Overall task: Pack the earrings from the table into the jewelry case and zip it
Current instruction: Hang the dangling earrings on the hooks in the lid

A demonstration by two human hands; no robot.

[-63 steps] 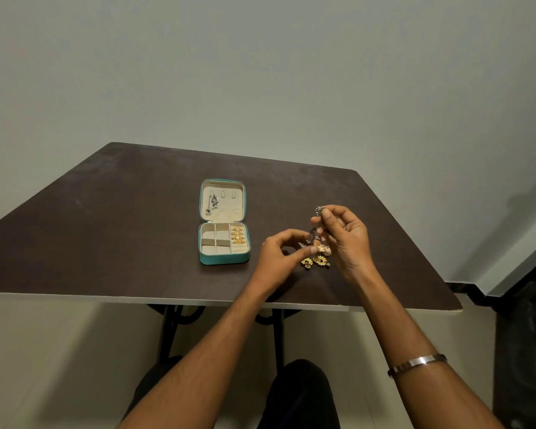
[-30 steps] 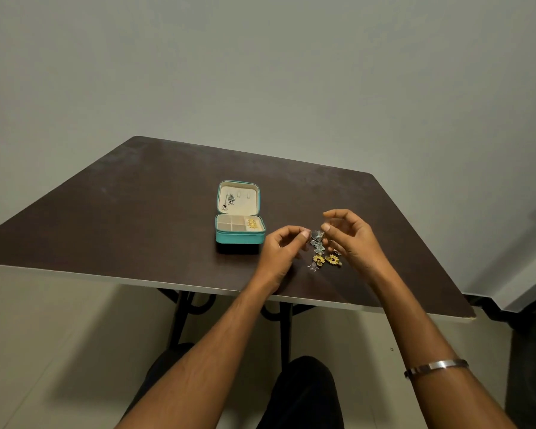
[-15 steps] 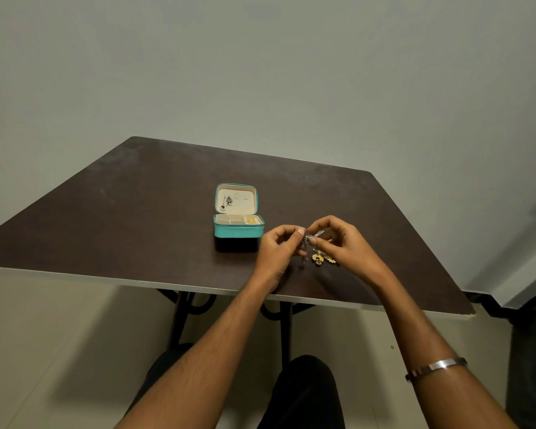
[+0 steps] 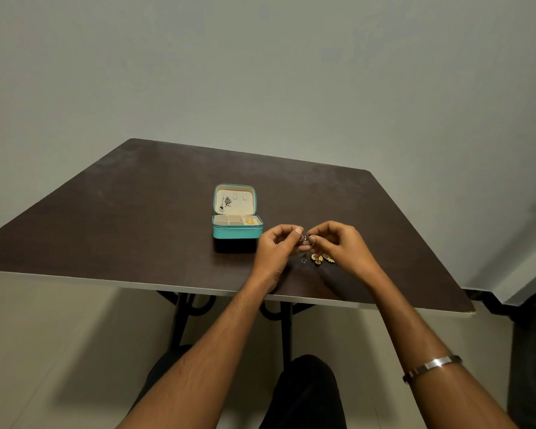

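1. The teal jewelry case (image 4: pixel 237 232) sat open on the dark bench (image 4: pixel 121 218), lid tipped back, roughly mid-bench and just left of the hands.
2. In the lid there was a dark dangly earring (image 4: pixel 225 203) hooked on the cream lining. The tray's right-hand compartment had some gold earrings (image 4: pixel 248 221) in it; the other compartments looked bare from this angle.
3. Both hands were raised a bit above the bench, right of the case, meeting fingertip to fingertip.
4. The left hand (image 4: pixel 276 247) had its fingers curled in, thumb and forefinger pinching a small silver earring (image 4: pixel 305 239).
5. The right hand (image 4: pixel 342 246) pinched the same little piece from the other side, fingers curled tight too. Too small to tell exactly which part each one had hold of.
6. Below the hands, a pair of gold flower-shaped earrings (image 4: pixel 322 258) lay on the bench, with a tiny clear-ish bit (image 4: pixel 303 259) just left of them.
7. A silver bangle (image 4: pixel 432 366) was on the right forearm.
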